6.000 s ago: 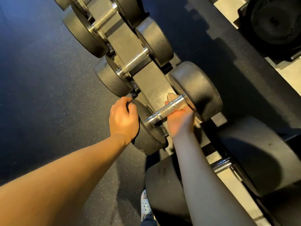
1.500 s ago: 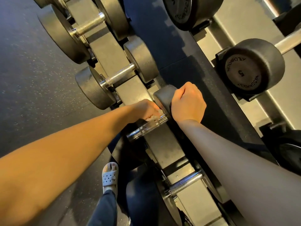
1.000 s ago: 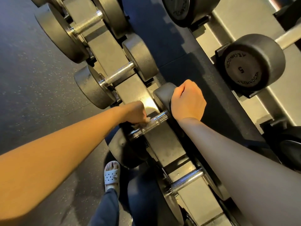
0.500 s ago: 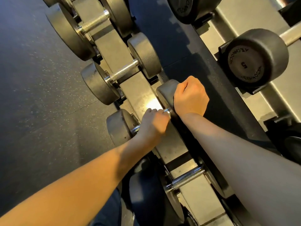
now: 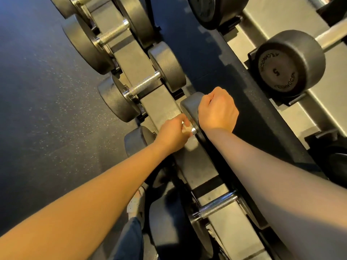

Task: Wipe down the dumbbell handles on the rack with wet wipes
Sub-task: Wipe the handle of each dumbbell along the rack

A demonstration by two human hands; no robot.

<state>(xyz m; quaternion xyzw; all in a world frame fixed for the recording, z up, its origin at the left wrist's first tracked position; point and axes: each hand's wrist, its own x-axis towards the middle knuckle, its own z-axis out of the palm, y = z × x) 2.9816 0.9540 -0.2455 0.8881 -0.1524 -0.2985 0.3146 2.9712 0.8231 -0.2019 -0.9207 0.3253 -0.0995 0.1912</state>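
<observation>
Black round-headed dumbbells with chrome handles lie in a row on a grey rack (image 5: 165,107). My left hand (image 5: 171,136) is wrapped around the chrome handle of the middle dumbbell (image 5: 193,130), with a white wet wipe (image 5: 185,128) pressed between fingers and metal. Most of that handle is hidden under the hand. My right hand (image 5: 217,109) grips the top of that dumbbell's far head (image 5: 189,106). Its near head (image 5: 137,139) shows left of my left wrist.
More dumbbells lie farther along the rack (image 5: 144,85) and nearer me (image 5: 217,205). A second rack on the right holds a dumbbell marked 5 (image 5: 287,64). Dark speckled rubber floor (image 5: 47,109) spreads to the left. My foot in a pale clog (image 5: 136,205) stands below.
My left hand with the wipe has slid along the handle from its near end toward the far head. My right hand has stayed gripping that head.
</observation>
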